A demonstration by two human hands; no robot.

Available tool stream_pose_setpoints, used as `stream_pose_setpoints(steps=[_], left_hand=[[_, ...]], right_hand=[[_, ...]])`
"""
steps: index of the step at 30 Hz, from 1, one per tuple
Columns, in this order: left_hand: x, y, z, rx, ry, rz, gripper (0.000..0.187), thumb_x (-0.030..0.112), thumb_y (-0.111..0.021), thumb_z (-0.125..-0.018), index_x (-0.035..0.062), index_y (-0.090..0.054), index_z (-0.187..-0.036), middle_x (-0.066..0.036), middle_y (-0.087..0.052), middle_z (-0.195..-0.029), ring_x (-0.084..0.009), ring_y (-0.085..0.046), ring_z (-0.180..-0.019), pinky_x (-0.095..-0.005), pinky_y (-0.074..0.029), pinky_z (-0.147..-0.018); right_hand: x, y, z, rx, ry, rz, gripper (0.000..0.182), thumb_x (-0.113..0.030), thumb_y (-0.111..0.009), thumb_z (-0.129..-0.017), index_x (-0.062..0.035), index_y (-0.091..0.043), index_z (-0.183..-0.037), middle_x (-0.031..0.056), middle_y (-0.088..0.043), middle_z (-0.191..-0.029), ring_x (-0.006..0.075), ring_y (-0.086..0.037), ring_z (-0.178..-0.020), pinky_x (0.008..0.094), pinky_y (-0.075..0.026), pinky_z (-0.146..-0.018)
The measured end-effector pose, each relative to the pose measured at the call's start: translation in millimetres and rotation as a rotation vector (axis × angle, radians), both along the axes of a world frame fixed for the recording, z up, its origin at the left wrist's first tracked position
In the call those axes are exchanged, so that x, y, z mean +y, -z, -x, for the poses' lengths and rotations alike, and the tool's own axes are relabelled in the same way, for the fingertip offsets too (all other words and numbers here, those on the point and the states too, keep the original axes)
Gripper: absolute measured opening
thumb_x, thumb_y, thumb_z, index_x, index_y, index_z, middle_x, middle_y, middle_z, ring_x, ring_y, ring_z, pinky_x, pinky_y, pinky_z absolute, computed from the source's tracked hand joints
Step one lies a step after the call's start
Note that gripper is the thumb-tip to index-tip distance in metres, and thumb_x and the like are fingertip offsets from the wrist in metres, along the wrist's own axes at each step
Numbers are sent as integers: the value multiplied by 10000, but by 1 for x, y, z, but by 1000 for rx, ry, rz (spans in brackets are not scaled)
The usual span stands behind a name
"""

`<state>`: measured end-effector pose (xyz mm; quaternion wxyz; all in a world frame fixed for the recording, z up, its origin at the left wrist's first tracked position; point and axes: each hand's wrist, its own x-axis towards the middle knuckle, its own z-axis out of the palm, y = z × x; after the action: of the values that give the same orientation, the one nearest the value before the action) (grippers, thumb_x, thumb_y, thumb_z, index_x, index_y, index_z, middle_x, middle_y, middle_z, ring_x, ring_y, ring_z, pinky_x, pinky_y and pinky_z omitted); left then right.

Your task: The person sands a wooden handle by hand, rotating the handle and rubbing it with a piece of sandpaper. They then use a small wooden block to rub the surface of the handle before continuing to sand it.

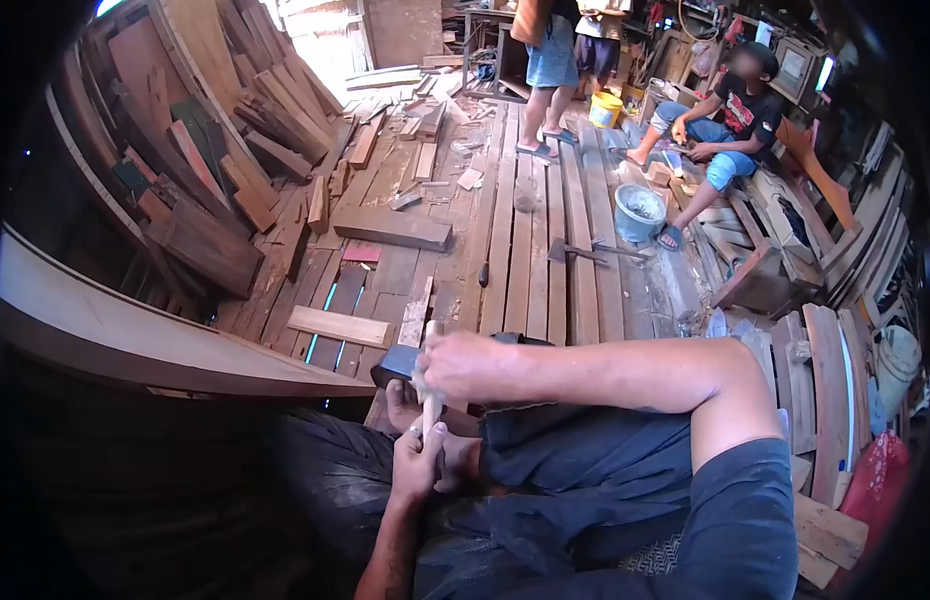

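Note:
A pale wooden stick stands roughly upright in front of my lap. Low on it, my left hand is closed, the thumb lying along the wood. My right hand wraps round the stick higher up, and the top end pokes out above the knuckles. A small pale scrap shows at the right fingers; I cannot tell what it is. Just left of the right hand sits a dark block with a bluish top, close to my bare foot.
Boards and a thick plank lie on the slatted floor. Beyond are an axe-like tool and a grey bucket. A seated person works at right; another person stands further back. Timber leans at left.

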<state>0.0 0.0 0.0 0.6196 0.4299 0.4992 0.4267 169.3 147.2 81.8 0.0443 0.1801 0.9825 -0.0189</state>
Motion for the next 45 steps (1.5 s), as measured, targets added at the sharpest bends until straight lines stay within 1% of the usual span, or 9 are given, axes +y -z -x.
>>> stream_pose_setpoints(steps=[5,8,18,25,32,34,37,42,45], left_hand=[[-1,-4,-2,-34,-59,2,286,275,-517,-1110,35,-659,-1045,70,-483,-592,-26,-419,-471,-232,-313,-430],[-2,9,-3,-8,-101,-10,307,268,-493,-1119,34,-670,-1029,72,-486,-602,-23,-414,-479,-233,-309,-436],[0,-6,-2,17,-55,9,342,250,-553,-1096,-2,-667,-1297,87,-492,-641,-15,-409,-501,-219,-312,-458],[-3,-8,-2,-59,-65,0,366,235,-616,-1070,-9,-664,-1339,93,-515,-708,-10,-421,-572,-216,-325,-502],[2,-7,-5,-10,-90,-73,362,246,-605,-1073,-1,-665,-1331,95,-500,-637,-7,-409,-499,-207,-300,-445],[0,-7,-2,-76,-81,-2,357,208,-640,-1052,-40,-657,-1310,68,-619,-876,-10,-494,-733,-194,-403,-638],[-1,-8,-5,-102,-88,-35,362,211,-638,-1051,-48,-644,-1304,34,-651,-926,-24,-539,-784,-206,-442,-693],[-1,-2,-8,-65,-70,-74,339,243,-637,-1056,3,-646,-1296,101,-511,-725,2,-408,-574,-206,-297,-505],[1,-4,-2,0,-26,-11,385,265,-654,-1037,-43,-648,-1268,-29,-682,-976,-80,-601,-883,-257,-490,-821]], right_hand=[[18,0,-21,140,119,-194,175,-149,-614,-863,-39,-732,-929,96,-682,-970,287,-650,-953,389,-554,-865],[-4,0,-10,79,1,11,128,-138,-625,-852,-41,-708,-866,96,-669,-946,295,-654,-949,398,-553,-856],[26,-6,-20,69,126,-118,191,-137,-593,-879,-59,-741,-971,105,-691,-998,304,-624,-1000,403,-575,-836],[-12,-9,-14,234,-162,70,75,-98,-668,-807,-45,-704,-767,97,-712,-892,308,-700,-920,441,-554,-833],[28,-21,-33,5,147,37,481,9,-619,-790,-89,-690,-1256,145,-658,-1339,361,-612,-1050,385,-533,-960],[11,-28,-28,24,52,126,535,17,-621,-801,-89,-669,-1323,166,-639,-1386,375,-610,-1122,389,-528,-1007],[-10,-28,-18,-25,-28,260,555,28,-664,-800,-98,-670,-1340,165,-639,-1399,366,-555,-1294,394,-500,-1084],[28,-19,-29,58,108,25,557,30,-658,-815,-115,-679,-1353,100,-649,-1404,301,-598,-1101,363,-530,-1007],[23,-18,-28,83,113,-56,420,26,-629,-826,-79,-686,-1229,96,-681,-1302,296,-598,-1058,372,-527,-955]])
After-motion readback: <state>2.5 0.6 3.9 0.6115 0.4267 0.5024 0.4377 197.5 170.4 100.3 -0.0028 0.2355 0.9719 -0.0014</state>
